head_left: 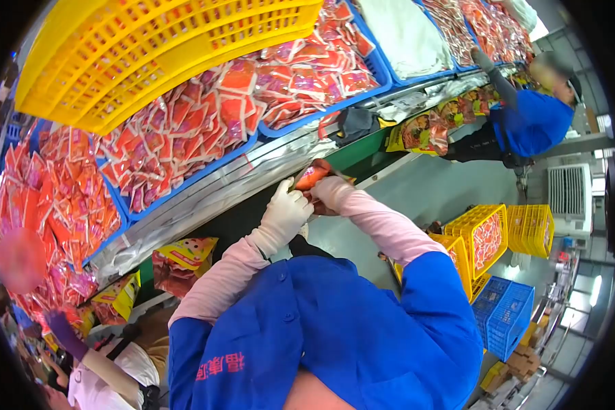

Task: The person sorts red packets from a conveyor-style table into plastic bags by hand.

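In the head view, my left hand [285,212], in a white glove, pinches the left edge of a printed red-orange and dark bag [311,175]. My right hand [333,193], also gloved, has its fingers closed round the bag's right side. Parts of the bag are hidden behind both hands. Beyond them runs the metal table edge, with a blue tray [258,142] piled with small red sachets [184,130]. A dark cloth-like item [357,124] lies on the edge ahead and to the right.
A yellow crate [171,55] rests over the sachets. Yellow-and-red bags [191,253] stand along the green belt [362,156]. Co-workers are at right [536,116] and lower left [109,369]. Yellow crates [488,236] and blue crates [502,314] stand on the floor at right.
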`<state>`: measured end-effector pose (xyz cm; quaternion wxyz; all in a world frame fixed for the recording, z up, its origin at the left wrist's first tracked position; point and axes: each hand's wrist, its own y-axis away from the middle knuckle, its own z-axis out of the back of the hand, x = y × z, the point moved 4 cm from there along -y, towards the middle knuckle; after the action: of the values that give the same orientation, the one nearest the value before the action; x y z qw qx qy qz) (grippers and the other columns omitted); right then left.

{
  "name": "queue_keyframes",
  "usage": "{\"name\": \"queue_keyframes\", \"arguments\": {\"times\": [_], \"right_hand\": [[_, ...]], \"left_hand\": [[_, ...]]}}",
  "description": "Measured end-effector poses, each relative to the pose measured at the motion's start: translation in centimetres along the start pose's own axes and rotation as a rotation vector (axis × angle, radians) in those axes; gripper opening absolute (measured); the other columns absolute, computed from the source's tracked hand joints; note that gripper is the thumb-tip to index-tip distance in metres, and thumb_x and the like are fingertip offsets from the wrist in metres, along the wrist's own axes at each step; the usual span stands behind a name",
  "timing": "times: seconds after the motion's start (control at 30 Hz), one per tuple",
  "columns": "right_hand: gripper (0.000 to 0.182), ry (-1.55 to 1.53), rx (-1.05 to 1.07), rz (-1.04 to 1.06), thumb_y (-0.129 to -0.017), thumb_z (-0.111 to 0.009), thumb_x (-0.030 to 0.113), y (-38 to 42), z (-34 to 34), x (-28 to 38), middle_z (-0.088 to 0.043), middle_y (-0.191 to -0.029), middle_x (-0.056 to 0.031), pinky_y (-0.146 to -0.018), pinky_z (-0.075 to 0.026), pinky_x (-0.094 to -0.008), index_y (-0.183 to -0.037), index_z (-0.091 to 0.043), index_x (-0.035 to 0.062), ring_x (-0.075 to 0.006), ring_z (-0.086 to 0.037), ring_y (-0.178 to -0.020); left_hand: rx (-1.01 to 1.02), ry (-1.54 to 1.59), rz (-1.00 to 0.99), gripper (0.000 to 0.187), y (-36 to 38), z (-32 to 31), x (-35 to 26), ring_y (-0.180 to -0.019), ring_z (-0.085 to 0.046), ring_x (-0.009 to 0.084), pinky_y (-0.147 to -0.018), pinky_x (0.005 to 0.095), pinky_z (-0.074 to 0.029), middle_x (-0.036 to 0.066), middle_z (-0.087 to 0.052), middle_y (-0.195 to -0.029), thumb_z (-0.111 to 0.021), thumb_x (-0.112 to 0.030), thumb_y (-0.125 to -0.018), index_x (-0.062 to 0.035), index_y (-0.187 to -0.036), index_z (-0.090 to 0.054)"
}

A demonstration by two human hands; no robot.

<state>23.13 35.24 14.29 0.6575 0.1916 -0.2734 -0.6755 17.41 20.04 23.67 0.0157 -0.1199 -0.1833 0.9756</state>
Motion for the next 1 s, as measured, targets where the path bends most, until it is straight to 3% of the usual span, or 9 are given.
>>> {"name": "queue_keyframes", "arguments": {"times": [0.1, 0.17, 0.4, 0.5, 0.57, 0.67, 0.8, 0.93, 1.0], "right_hand": [[0.038, -0.084, -0.134, 0.091, -0.092, -0.06, 0.041, 0.9, 1.8, -0.1, -0.075, -0.103, -0.0151, -0.09, -0.055, -0.0401, -0.114, -0.071, 0.0128, -0.0314, -0.07, -0.104], [0.042, -0.506, 0.341, -0.473, -0.087, -0.065, 0.041, -1.2, 0.0, -0.5, -0.074, -0.092, -0.014, -0.084, -0.056, -0.0389, -0.118, -0.068, 0.0136, -0.0306, -0.072, -0.096], [0.039, -0.19, 0.263, -0.029, -0.085, -0.065, 0.036, -2.5, 1.4, 4.9, -0.074, -0.096, -0.0137, -0.089, -0.055, -0.0418, -0.113, -0.072, 0.0101, -0.0323, -0.071, -0.097], [0.038, -0.078, 0.244, 0.11, -0.084, -0.065, 0.034, -3.1, 2.7, 8.1, -0.074, -0.098, -0.0135, -0.091, -0.054, -0.0432, -0.111, -0.073, 0.0084, -0.0331, -0.071, -0.097], [0.033, -0.086, 0.248, 0.099, -0.086, -0.065, 0.03, -0.8, 11.2, 11.5, -0.072, -0.1, -0.0172, -0.09, -0.053, -0.0462, -0.112, -0.073, 0.012, -0.0364, -0.069, -0.098], [0.031, -0.236, -0.326, 0.302, -0.086, -0.067, 0.027, -1.2, 22.0, 18.2, -0.071, -0.095, -0.0194, -0.084, -0.054, -0.0464, -0.11, -0.07, 0.0091, -0.0363, -0.069, -0.094], [0.038, -0.322, -0.674, 0.229, -0.085, -0.071, 0.026, -11.3, 26.9, 26.6, -0.069, -0.105, -0.0197, -0.084, -0.054, -0.0471, -0.117, -0.063, 0.0062, -0.0365, -0.068, -0.101], [0.037, -0.273, -0.603, 0.118, -0.083, -0.072, 0.023, -18.0, 23.9, 29.1, -0.067, -0.111, -0.0199, -0.086, -0.054, -0.048, -0.115, -0.062, 0.006, -0.0376, -0.067, -0.103], [0.035, -0.281, -0.641, 0.141, -0.083, -0.071, 0.022, -18.0, 24.3, 28.2, -0.067, -0.112, -0.0201, -0.086, -0.054, -0.0477, -0.114, -0.063, 0.0061, -0.0374, -0.067, -0.103]], "left_hand": [[-0.034, 0.0, 0.029, 0.004, 1.9, 1.0, 0.9, -0.082, -0.063, 0.0177, -0.106, 0.0499, -0.044, -0.001, -0.061, -0.074, -0.061, -0.015, -0.078, -0.0146, -0.076, -0.064], [-0.053, 0.02, 0.01, 0.005, 2.5, 1.7, 0.7, -0.081, -0.063, 0.0178, -0.106, 0.0495, -0.044, -0.001, -0.06, -0.072, -0.062, -0.015, -0.077, -0.0143, -0.072, -0.063], [-0.172, 0.035, 0.056, 0.011, 7.0, -0.2, 1.2, -0.074, -0.06, 0.0203, -0.109, 0.05, -0.043, 0.003, -0.054, -0.069, -0.062, -0.011, -0.079, -0.0154, -0.07, -0.059], [-0.228, 0.109, 0.111, 0.005, 8.9, 5.4, 2.8, -0.078, -0.061, 0.0216, -0.108, 0.0488, -0.042, 0.002, -0.057, -0.073, -0.064, -0.013, -0.078, -0.0152, -0.075, -0.061], [-0.302, 0.077, 0.216, 0.01, 11.0, 11.9, 5.7, -0.081, -0.063, 0.0238, -0.099, 0.0459, -0.046, 0.003, -0.063, -0.08, -0.07, -0.014, -0.074, -0.0137, -0.083, -0.066], [-0.644, -0.162, 0.709, 0.019, 20.0, 19.0, 15.1, -0.085, -0.061, 0.0345, -0.081, 0.0466, -0.048, 0.01, -0.062, -0.084, -0.071, -0.011, -0.069, -0.0076, -0.086, -0.064], [-0.515, -0.636, 1.326, 0.041, 32.4, 21.4, 27.5, -0.109, -0.06, 0.0358, -0.095, 0.0495, -0.045, 0.015, -0.064, -0.115, -0.075, -0.024, -0.08, -0.0074, -0.114, -0.061], [-0.285, -0.635, 1.374, 0.055, 35.0, 20.8, 32.1, -0.117, -0.058, 0.0323, -0.1, 0.0515, -0.043, 0.013, -0.06, -0.127, -0.079, -0.034, -0.079, -0.0101, -0.125, -0.06], [-0.599, -0.741, 1.339, 0.054, 33.8, 23.1, 32.2, -0.117, -0.057, 0.0323, -0.098, 0.0513, -0.044, 0.011, -0.06, -0.128, -0.078, -0.034, -0.079, -0.0157, -0.127, -0.061]]}}
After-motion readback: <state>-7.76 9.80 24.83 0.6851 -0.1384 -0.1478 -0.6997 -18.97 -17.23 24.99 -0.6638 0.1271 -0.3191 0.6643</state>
